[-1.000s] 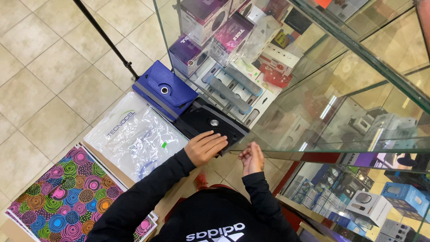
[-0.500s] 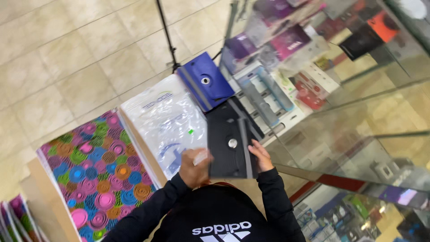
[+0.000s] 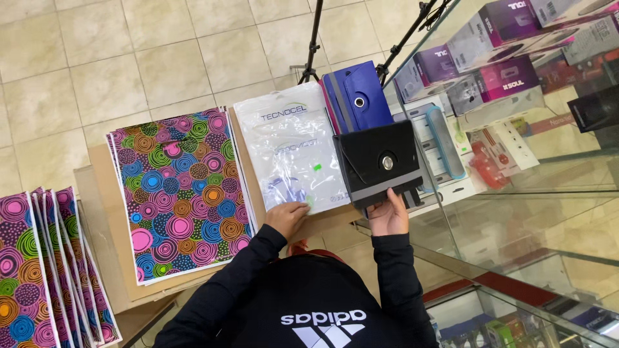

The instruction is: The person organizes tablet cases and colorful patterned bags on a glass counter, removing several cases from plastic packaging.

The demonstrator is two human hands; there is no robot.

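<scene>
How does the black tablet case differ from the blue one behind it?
The black tablet case is held at its near edge by the right hand; the blue tablet case lies untouched farther away. The black case shows a grey band along its near edge; the blue case has a grey stripe near its left edge. Both have a round metal fitting at centre.

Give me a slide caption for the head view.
Right hand holds a black tablet case; left hand rests on a clear plastic bag.

A matt black leather-look tablet case (image 3: 379,162) with a metal rivet, a glossy clear plastic bag (image 3: 291,151), smooth printed paper bags (image 3: 179,190), brown cardboard (image 3: 103,193), glass shelving (image 3: 516,212), glazed floor tiles (image 3: 97,58).
</scene>
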